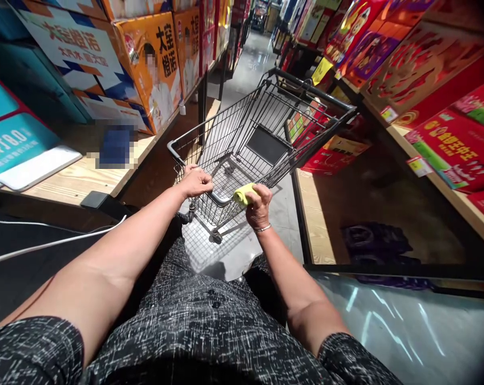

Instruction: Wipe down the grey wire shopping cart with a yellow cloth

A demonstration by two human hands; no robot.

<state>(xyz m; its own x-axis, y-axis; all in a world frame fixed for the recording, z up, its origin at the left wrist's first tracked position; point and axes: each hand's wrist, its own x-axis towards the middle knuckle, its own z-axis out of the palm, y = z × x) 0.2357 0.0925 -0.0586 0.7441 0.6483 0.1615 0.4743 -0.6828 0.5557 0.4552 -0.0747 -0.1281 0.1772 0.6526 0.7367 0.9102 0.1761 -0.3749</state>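
Observation:
A wire shopping cart stands in the aisle in front of me, its basket holding nothing that I can see. My left hand is closed around the left end of the cart's handle bar. My right hand is closed on a folded yellow cloth, pressing it against the right part of the handle. A thin bracelet sits on my right wrist.
A wooden shelf on the left carries large orange and blue boxes. Red gift boxes fill shelves on the right. A white cable runs at lower left. The shiny grey aisle floor stretches ahead.

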